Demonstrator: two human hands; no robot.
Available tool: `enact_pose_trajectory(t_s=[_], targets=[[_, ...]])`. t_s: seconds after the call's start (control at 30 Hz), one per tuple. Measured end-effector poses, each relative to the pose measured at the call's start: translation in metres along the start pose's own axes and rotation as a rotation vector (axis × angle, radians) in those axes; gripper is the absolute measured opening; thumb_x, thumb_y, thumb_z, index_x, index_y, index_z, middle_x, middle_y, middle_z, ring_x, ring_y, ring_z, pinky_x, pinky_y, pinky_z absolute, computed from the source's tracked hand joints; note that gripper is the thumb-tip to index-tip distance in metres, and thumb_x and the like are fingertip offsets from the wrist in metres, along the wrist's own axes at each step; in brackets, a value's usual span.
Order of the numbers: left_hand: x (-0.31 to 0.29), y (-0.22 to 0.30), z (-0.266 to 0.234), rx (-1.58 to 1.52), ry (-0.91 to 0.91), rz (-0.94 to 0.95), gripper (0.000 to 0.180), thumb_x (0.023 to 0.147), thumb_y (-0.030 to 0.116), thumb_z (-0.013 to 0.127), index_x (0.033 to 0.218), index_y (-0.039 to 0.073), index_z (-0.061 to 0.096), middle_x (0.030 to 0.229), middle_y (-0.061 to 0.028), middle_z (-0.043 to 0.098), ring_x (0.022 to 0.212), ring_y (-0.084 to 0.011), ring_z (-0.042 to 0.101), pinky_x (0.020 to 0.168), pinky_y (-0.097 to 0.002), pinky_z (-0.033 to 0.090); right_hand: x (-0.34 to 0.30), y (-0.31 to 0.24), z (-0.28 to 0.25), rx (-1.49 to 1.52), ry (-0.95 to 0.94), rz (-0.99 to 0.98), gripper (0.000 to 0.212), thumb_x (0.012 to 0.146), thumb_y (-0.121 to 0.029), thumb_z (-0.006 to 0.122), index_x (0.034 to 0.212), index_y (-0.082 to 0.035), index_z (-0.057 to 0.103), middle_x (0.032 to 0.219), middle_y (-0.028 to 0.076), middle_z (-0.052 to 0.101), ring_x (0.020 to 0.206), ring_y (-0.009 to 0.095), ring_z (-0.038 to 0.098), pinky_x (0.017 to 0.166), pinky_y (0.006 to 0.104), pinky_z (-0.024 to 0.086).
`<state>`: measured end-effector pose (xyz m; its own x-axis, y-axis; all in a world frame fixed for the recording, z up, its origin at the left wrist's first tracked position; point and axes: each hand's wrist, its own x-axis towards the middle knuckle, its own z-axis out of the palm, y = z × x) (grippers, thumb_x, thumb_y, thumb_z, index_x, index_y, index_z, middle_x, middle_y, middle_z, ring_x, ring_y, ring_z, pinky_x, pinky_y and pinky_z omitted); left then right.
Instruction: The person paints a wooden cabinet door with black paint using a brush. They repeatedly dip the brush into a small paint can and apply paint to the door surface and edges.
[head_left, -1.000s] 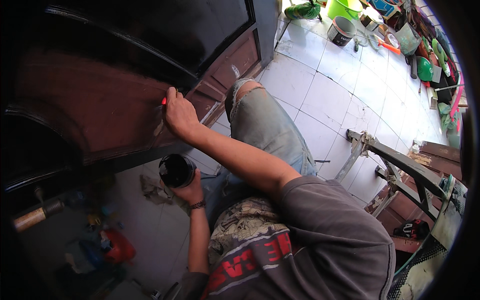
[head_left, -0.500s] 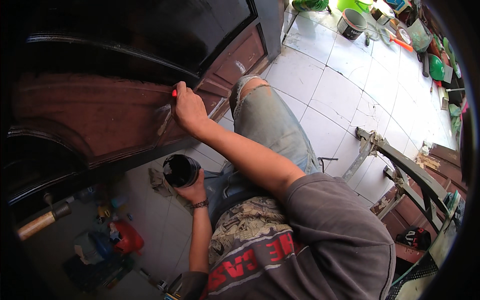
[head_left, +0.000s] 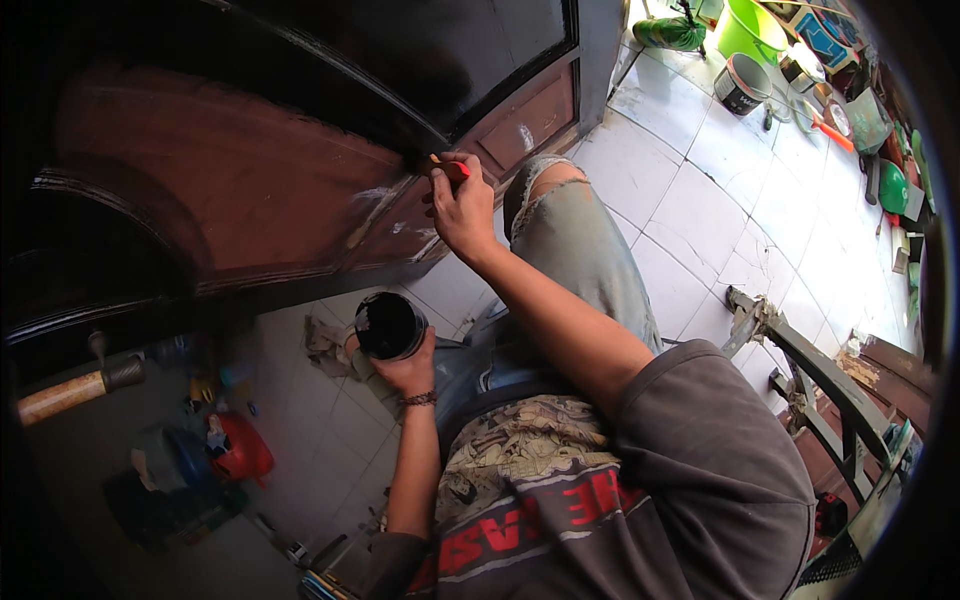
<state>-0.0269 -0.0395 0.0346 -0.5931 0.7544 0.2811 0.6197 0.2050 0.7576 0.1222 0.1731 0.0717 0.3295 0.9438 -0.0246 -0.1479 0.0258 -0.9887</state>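
Note:
My right hand point(head_left: 464, 212) is closed round the red and yellow handle of a paintbrush point(head_left: 455, 171). The brush's dark head is at the panelled door point(head_left: 250, 170), where black paint meets bare reddish-brown wood. Glossy black covers the upper panel and the curved moulding, while the lower panels are still brown. Below the door, my left hand point(head_left: 410, 368) grips a can of black paint point(head_left: 390, 326) by its side. The can's open mouth faces up, and dark smears cover its inside and rim.
A door handle point(head_left: 80, 393) juts out at lower left. Beyond it lie a red container point(head_left: 240, 447) and blurred clutter. A metal frame point(head_left: 830, 370) stands at right. Far right on the tiles are a lime bucket point(head_left: 750, 32), a grey pail point(head_left: 743, 84) and a green helmet-like item point(head_left: 893, 186).
The view has shifted, so the scene sits farther right. My right hand has turned, showing more of the brush handle, and is at the corner between the black and brown panels. The can stays held.

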Motion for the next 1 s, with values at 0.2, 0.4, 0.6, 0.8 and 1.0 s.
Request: enact_pose_trajectory(t_s=[0.2,0.4,0.6,0.8,1.0], targets=[[0.000,0.004,0.006,-0.143,0.033,-0.055,0.109,0.054,0.020,0.098,0.142,-0.006,0.039,0.138,-0.0189,0.051,0.126,-0.0278,0.053,0.109,-0.0419,0.042,0.003,-0.008,-0.008,0.033,0.029,0.166,0.027,0.096,-0.019,0.062,0.115,-0.001,0.056,0.090,0.026,0.070,0.083,0.043,0.069,0.076,0.0468,0.053],[0.002,0.004,0.006,-0.109,0.030,-0.062,0.107,0.054,0.025,0.098,0.140,-0.007,0.042,0.136,-0.0204,0.054,0.125,-0.0303,0.056,0.109,-0.0431,0.042,0.003,-0.004,-0.008,-0.002,0.033,0.135,0.026,0.095,-0.019,0.061,0.115,-0.001,0.056,0.086,0.022,0.070,0.076,0.034,0.071,0.073,0.0422,0.054],[0.004,0.008,0.006,-0.007,0.044,-0.016,0.107,0.052,0.028,0.098,0.138,-0.008,0.044,0.133,-0.0216,0.057,0.123,-0.0323,0.058,0.108,-0.0437,0.043,0.002,-0.003,-0.020,-0.102,0.015,0.137,0.029,0.099,-0.016,0.059,0.120,0.002,0.052,0.094,0.016,0.070,0.068,0.019,0.071,0.056,0.0312,0.058],[0.004,0.001,0.010,-0.047,0.035,-0.023,0.108,0.053,0.023,0.099,0.141,-0.006,0.042,0.135,-0.0176,0.056,0.124,-0.0270,0.057,0.109,-0.0399,0.043,-0.009,-0.033,-0.048,-0.009,-0.015,0.205,0.024,0.099,-0.016,0.059,0.115,0.001,0.055,0.088,0.014,0.070,0.069,0.019,0.072,0.057,0.0292,0.057],[0.005,0.012,0.013,-0.139,0.031,-0.094,0.105,0.053,0.025,0.096,0.138,-0.007,0.043,0.130,-0.0197,0.057,0.120,-0.0310,0.058,0.106,-0.0426,0.044,-0.012,-0.028,-0.032,-0.061,-0.110,0.017,0.026,0.098,-0.015,0.062,0.116,0.002,0.055,0.088,0.015,0.071,0.069,0.019,0.072,0.063,0.0305,0.057]])
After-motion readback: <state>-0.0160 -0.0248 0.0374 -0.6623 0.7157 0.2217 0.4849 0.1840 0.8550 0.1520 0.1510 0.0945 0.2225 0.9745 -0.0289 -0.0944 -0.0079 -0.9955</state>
